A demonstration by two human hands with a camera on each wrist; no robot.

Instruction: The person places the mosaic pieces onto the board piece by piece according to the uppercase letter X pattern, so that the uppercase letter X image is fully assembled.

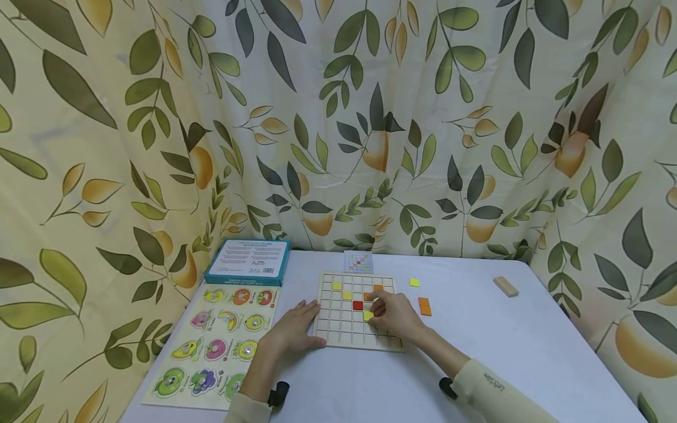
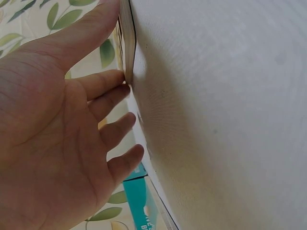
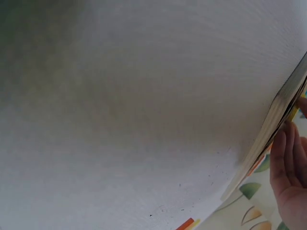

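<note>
Head view shows the left hand [image 1: 296, 332] flat with straight fingers steadying the wooden grid board [image 1: 338, 326] while the right hand [image 1: 394, 317] pinches a yellow tile [image 1: 368, 316] over a cell; I'd lower it squarely, keeping the board braced on the desk [image 1: 502, 346].

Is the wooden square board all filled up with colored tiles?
No, mostly empty. The grid board shows only a few yellow, red and orange tiles; the right hand covers some squares.
</note>
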